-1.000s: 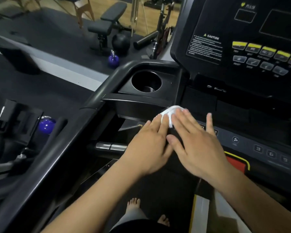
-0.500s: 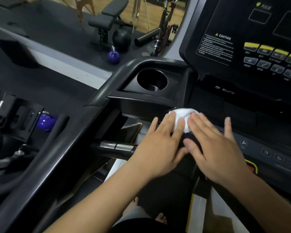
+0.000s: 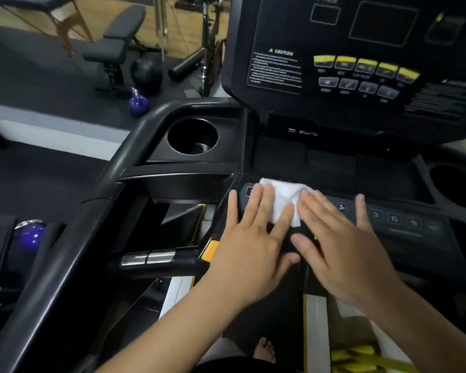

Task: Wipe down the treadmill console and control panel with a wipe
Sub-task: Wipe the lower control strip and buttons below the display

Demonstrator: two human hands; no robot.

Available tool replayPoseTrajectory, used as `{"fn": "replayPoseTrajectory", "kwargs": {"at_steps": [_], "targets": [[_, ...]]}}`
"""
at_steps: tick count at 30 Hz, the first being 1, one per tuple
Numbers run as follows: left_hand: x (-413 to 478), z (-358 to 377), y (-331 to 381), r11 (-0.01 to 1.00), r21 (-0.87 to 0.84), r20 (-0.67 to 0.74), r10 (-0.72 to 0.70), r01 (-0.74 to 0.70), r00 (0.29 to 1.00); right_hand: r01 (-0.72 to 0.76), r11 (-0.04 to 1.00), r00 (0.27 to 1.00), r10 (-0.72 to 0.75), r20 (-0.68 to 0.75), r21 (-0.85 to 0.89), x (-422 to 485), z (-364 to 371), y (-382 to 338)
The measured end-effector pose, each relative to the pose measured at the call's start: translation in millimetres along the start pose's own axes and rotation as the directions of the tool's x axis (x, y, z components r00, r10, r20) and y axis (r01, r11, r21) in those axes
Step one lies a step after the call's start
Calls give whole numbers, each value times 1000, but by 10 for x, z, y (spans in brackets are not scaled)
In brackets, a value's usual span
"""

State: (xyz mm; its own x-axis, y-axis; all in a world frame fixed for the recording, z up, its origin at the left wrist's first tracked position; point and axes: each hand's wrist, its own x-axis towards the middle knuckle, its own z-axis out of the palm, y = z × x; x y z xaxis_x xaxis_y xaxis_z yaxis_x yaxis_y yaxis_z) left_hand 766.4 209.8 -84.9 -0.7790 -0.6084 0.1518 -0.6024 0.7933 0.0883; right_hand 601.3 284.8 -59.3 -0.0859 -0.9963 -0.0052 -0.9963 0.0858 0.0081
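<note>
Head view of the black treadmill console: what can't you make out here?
Head view only.
White caution print: too small and blurred to read.
Flat black button strip: left part hidden under folded white wipe, left hand and right hand.
Right round cup holder: cut by frame edge.

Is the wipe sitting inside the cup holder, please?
No, the wipe lies on the control panel, pressed by the left hand and right hand.

Head view (wide-angle) looks forward and down, close over the console (image 3: pixel 280 30).
</note>
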Motion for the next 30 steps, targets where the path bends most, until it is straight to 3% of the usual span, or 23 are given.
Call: {"fn": "replayPoseTrajectory", "kwargs": {"at_steps": [3,6,12,15,23,30], "targets": [[144,-33,151,997,77,24,-19,17,1000,-82,996,997,81,11,27,-2,-7,42],[-41,5,302,997,38,14,59,-60,998,-84,996,996,83,8,37,-292,42,14],[-1,9,584,991,59,159,111,-121,981,-148,987,989,148,5,67,-614,102,240],[333,-40,720,979,108,56,165,-170,985,-252,966,968,253,-8,62,-485,75,449],[268,203,850,956,121,50,264,-268,963,-300,942,951,308,-30,152,-942,168,467],[690,46,1218,892,255,185,335,-375,924,-418,897,901,430,-63,141,-863,184,966]]}}
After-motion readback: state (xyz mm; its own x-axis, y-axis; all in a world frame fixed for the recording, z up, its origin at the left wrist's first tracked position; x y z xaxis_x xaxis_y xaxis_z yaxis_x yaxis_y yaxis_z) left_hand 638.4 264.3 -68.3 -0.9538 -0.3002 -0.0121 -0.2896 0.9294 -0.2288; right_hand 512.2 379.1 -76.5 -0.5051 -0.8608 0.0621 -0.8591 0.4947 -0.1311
